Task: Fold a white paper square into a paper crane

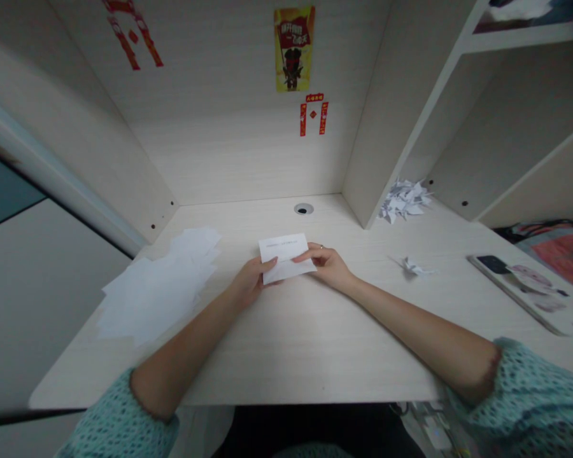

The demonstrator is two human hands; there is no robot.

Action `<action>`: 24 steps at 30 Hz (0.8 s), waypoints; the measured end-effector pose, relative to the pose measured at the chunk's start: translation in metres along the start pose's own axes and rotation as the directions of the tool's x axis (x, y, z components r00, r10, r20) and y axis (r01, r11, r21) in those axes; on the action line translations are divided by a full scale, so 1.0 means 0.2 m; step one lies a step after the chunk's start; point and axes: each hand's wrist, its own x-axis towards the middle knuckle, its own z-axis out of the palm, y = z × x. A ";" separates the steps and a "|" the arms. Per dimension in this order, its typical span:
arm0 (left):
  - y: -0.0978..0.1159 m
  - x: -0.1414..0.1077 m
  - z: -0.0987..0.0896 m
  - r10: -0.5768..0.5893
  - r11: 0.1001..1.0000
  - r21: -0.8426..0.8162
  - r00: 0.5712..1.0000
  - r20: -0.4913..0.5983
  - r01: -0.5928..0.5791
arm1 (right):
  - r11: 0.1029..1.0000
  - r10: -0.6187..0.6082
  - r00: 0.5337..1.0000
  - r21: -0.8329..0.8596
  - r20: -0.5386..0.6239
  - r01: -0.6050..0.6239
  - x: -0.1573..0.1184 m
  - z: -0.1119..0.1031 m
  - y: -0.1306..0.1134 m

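Note:
A small white sheet of paper [286, 244] with a line of print near its top is held up over the middle of the desk. It shows a crease or fold across its width. My left hand [252, 278] grips its left side, thumb on the face and fingers behind. On the right edge, my right hand [328, 262] pinches the paper, a ring on one finger. Off to the right lies a small folded white paper figure [413, 267], perhaps a crane. A loose stack of white paper sheets [162, 286] spreads at the left.
A heap of folded white paper pieces [405, 198] sits at the back right beside the upright divider [401, 108]. A phone [525, 292] lies at the right. The desk has a round cable hole [304, 208] near the back panel.

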 end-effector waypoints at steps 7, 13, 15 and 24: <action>0.01 -0.02 -0.01 -0.081 0.990 -0.100 0.982 0.169 0.099 | 0.978 0.204 0.954 0.091 -0.221 -0.188 0.00 0.01 0.01; 0.00 -0.02 0.01 -0.055 0.999 0.008 0.985 0.162 0.054 | 0.933 0.300 0.904 0.291 -0.303 -0.212 0.01 0.05 -0.02; 0.00 -0.01 0.02 0.034 0.997 0.070 0.999 0.025 -0.035 | 0.940 0.289 0.897 0.279 -0.334 -0.198 0.02 0.05 -0.03; 0.04 -0.09 0.08 0.423 0.826 0.420 0.906 -0.020 -0.376 | 0.983 0.185 0.908 0.072 -0.375 -0.171 -0.02 0.11 -0.06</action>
